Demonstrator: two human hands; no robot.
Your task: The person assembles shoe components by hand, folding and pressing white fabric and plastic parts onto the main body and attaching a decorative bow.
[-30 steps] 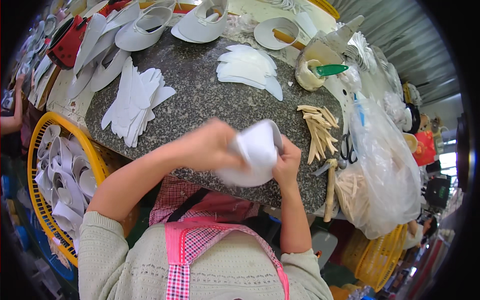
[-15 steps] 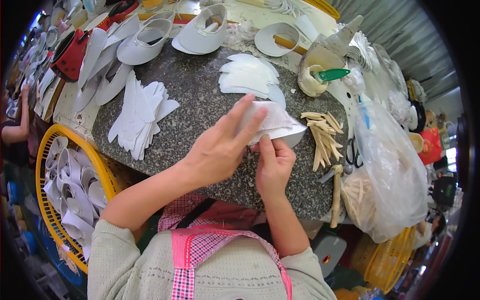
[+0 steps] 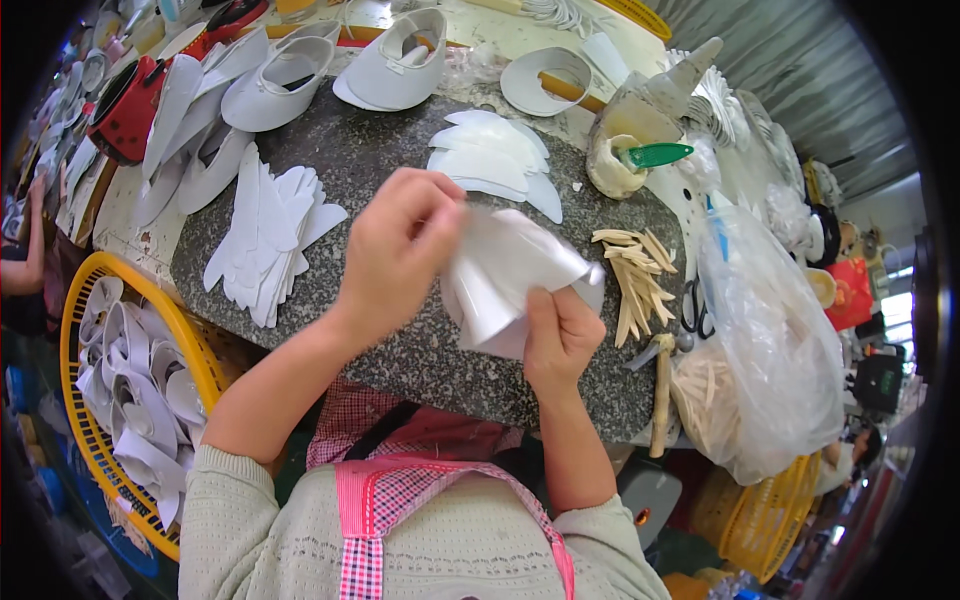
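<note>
Both my hands hold a white curved shoe-upper piece (image 3: 510,275) over the dark speckled stone slab (image 3: 390,160). My left hand (image 3: 400,245) pinches its left edge from above, fingers closed on the material. Lower down, my right hand (image 3: 560,335) grips the bottom right corner, thumb on top. The piece is bent into a cone-like fold between them. A fan of flat white cut pieces (image 3: 265,235) lies on the slab to the left, and another stack of white pieces (image 3: 490,160) lies just beyond my hands.
Thin wooden sticks (image 3: 635,270) lie right of my hands, with a hammer (image 3: 660,385) and scissors (image 3: 695,305) nearby. A clear plastic bag (image 3: 770,340) bulges at the right. A glue pot with green-handled brush (image 3: 630,160) stands behind. A yellow basket (image 3: 120,370) of folded white pieces sits left.
My hands have lifted and turned the white piece, folding it more tightly. My left hand shifted from lying flat over it to pinching its left edge.
</note>
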